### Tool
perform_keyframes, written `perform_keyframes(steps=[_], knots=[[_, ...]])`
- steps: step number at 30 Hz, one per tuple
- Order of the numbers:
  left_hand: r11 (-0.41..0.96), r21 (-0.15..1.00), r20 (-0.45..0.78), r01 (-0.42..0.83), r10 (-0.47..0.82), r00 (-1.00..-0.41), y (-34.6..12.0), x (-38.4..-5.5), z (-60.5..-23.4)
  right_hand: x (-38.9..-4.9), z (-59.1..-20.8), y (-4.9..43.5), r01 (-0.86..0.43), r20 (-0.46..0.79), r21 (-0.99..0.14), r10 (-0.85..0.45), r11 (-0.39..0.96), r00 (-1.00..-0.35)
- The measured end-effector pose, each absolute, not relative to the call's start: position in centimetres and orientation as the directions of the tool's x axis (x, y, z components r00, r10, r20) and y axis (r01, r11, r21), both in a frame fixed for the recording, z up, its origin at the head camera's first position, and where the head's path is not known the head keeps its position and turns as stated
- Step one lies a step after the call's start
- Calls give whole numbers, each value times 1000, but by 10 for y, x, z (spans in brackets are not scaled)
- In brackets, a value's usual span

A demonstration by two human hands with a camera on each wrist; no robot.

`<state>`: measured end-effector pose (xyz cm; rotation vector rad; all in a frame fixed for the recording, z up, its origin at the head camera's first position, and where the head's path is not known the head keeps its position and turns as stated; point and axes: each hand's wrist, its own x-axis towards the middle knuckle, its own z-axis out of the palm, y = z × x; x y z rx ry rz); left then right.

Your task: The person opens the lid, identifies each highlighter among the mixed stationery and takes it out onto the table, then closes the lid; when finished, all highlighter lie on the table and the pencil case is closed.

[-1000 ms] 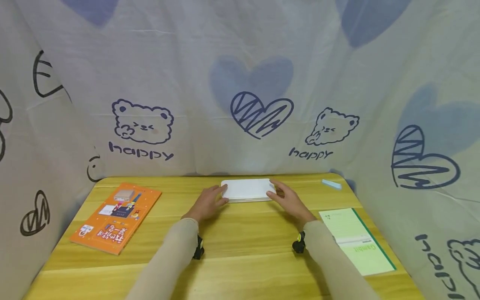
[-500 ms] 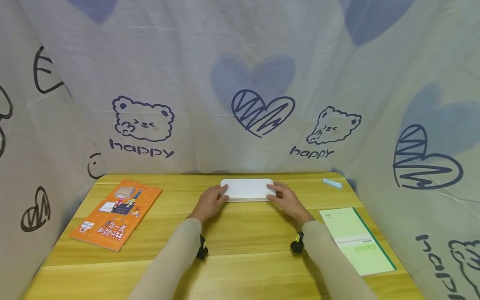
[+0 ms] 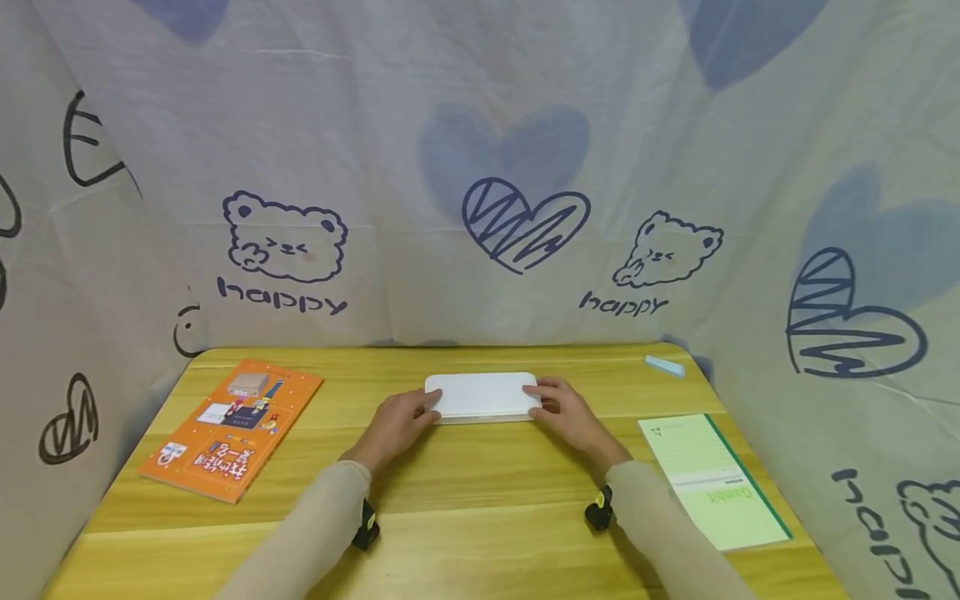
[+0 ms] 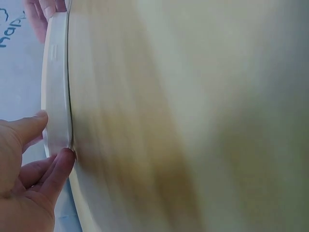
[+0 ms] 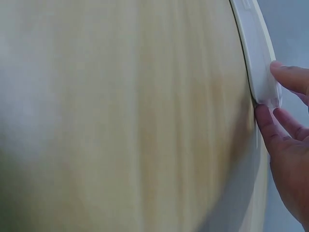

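A white, flat oblong case [image 3: 482, 395] with rounded corners lies on the table near its back edge. My left hand [image 3: 397, 422] grips its left end, thumb on the top and fingertips low on the end, as the left wrist view shows on the case's pale side wall [image 4: 58, 87]. At the opposite end my right hand [image 3: 573, 417] holds the case the same way. In the right wrist view, the right thumb and fingers [image 5: 273, 128] are at the case's corner. What the case contains is hidden.
An orange book [image 3: 234, 429] lies at the left of the wooden table [image 3: 480, 533]. To the right are a pale green notebook [image 3: 716, 483] and a small light blue stick [image 3: 664, 367]. A printed white curtain [image 3: 390, 167] surrounds the table.
The white case has shifted toward me and slightly left, with both hands keeping hold of its ends. The book, notebook and blue stick have stayed in place.
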<state>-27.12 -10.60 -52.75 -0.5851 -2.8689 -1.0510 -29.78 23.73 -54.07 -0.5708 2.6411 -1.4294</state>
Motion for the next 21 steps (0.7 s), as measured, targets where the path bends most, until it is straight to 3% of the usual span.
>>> perform_keyframes(steps=[21], knots=[[717, 594, 187, 364, 317, -930, -168, -215, -526, -259, -544, 193, -330, 114, -849, -468, 412, -876]])
